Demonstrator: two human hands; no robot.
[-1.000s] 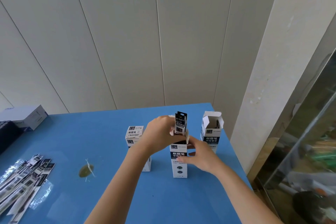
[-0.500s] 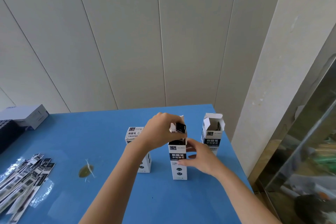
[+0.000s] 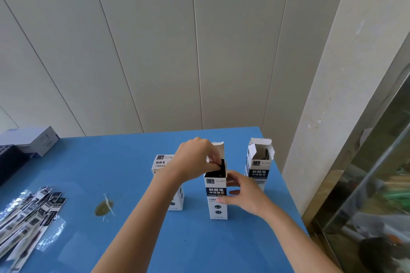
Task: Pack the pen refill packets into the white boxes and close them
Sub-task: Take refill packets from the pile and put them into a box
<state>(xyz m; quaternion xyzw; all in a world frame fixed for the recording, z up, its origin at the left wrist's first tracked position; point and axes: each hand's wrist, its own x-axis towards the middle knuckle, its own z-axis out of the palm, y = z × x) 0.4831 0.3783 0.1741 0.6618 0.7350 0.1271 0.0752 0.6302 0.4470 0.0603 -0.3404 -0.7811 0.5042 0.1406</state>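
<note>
Three tall white boxes with dark labels stand on the blue table (image 3: 133,184). The middle box (image 3: 217,197) is open at the top, its lid flap upright. My left hand (image 3: 196,159) pinches the dark top of a refill packet (image 3: 222,164) that is almost wholly sunk into that box. My right hand (image 3: 241,195) grips the box's right side. A closed box (image 3: 162,162) stands behind my left forearm. At the right, another box (image 3: 258,168) stands open. Several loose refill packets (image 3: 28,213) lie in a pile at the table's left edge.
A grey-white carton (image 3: 31,141) and a dark object (image 3: 8,165) sit at the far left. A greenish smear with tape (image 3: 104,207) marks the tabletop. A wall stands right behind the table, a pillar and glass cabinet (image 3: 366,195) to the right.
The refill packet in my left hand has gone down into the middle box, from sticking well above the rim to barely showing. My right hand stays on the box.
</note>
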